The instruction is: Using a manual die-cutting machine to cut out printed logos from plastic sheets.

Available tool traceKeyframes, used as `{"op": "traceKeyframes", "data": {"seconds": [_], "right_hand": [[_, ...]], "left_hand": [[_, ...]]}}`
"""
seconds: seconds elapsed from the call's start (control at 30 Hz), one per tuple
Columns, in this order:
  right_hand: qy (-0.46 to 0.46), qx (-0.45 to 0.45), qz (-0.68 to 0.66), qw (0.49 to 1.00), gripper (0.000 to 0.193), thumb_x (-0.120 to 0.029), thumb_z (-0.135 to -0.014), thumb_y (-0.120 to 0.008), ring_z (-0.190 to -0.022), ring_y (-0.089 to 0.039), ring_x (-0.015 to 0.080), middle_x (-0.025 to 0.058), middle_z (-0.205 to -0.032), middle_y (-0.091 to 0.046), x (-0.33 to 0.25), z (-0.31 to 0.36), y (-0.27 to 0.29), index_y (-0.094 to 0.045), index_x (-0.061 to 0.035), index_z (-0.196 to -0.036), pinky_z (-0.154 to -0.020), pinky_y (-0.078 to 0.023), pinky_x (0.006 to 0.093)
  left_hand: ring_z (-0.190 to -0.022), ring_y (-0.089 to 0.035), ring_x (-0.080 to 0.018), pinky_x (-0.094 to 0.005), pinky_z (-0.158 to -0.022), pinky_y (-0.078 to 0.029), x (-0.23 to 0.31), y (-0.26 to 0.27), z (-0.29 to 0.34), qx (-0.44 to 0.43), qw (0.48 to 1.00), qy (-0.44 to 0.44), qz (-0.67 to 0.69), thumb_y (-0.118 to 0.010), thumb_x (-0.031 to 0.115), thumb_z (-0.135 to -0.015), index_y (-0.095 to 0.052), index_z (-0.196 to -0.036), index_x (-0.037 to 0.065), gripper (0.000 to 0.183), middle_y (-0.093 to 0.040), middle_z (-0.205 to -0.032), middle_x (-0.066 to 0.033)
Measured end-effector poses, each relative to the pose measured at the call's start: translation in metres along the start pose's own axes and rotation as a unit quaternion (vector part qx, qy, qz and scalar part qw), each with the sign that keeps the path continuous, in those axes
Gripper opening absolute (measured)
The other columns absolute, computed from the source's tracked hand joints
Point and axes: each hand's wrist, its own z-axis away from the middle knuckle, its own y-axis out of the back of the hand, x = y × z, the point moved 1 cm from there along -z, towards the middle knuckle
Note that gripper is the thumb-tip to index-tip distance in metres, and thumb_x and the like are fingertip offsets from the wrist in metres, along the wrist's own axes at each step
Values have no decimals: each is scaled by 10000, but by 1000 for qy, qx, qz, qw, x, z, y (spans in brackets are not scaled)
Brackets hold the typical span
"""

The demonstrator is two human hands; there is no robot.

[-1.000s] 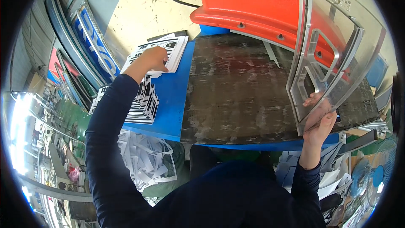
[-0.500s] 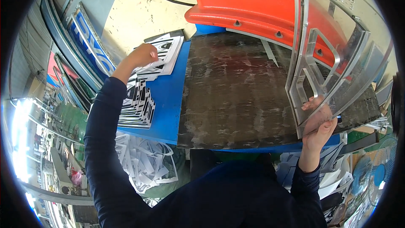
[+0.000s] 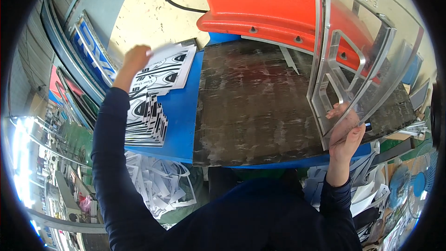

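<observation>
A blue surface (image 3: 182, 125), largely covered by a dark, scuffed board (image 3: 251, 107), stretches between a person's left grip (image 3: 138, 56) and right grip (image 3: 344, 140). Beyond the board, ahead of both grips, stands a red moulded panel (image 3: 260, 7). Rising from the right grip is a tall set of clear plates (image 3: 374, 72) with cut-out openings, tilted up off the board; the right grip appears wrapped around their near lower edge, fingers showing through the plastic. Below the left grip, past the surface's near edge, lies a heap of white paper offcuts (image 3: 160, 183). Black-and-white printed sheets form a far stack (image 3: 165, 72) just right of the left grip and a stepped near stack (image 3: 146, 118) below it. Smallest, a blurred white sheet (image 3: 160, 53) extends rightward from the left grip, which seems narrowed to a pinch on it.

Judging progress: the plates are raised and one sheet is partly lifted; many remain stacked, and the lifted one is not over the board.
</observation>
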Motion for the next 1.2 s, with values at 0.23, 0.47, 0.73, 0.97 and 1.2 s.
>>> {"op": "traceKeyframes", "data": {"seconds": [0.23, 0.47, 0.73, 0.97, 1.2], "right_hand": [[46, 4, 45, 998, 790, -619, -893, -698, -984, -657, 276, 265, -1211, -655, 9, 1, 9, -642, 109, -1197, -895, -511, 435], [31, 5, 50, 998, 774, -595, -894, -708, -995, -651, 274, 272, -1231, -646, -14, 0, 15, -642, 114, -1197, -925, -491, 421], [144, -42, 159, 976, 651, -470, -1015, -578, -1079, -574, 342, 327, -1338, -551, -64, -17, 43, -493, 27, -1425, -927, -438, 471], [150, -32, 218, 964, 635, -375, -839, -798, -951, -604, 210, 114, -1012, -675, -88, -57, 25, -640, 118, -1208, -895, -453, 309], [180, -226, 464, 837, 592, -408, -649, -922, -841, -599, 244, 92, -889, -641, -75, -66, 1, -737, -27, -1062, -822, -429, 365]], "left_hand": [[-876, -729, -305, -386, -677, -589, 156, 116, 61, 342, 897, -237, 149, -682, 170, -901, -679, -1229, 122, 332, -747, -1016, -126], [-1447, -424, -351, -578, -1150, -368, 244, 54, 155, -23, 858, -413, 305, -594, -6, -912, -531, -1459, 132, 567, -503, -1520, -138], [-1498, -354, -372, -656, -1142, -325, 282, 62, 223, -68, 844, -397, 356, -533, 34, -992, -456, -1529, 139, 552, -419, -1600, -122], [-1528, -285, -377, -697, -1145, -251, 298, 63, 231, -68, 848, -394, 348, -576, 220, -1011, -410, -1549, 108, 574, -336, -1642, -138], [-1578, -88, -402, -668, -1194, 12, 229, 83, 216, -83, 874, -297, 375, -648, 610, -886, -146, -1638, 57, 1059, -197, -1687, -206]]}}
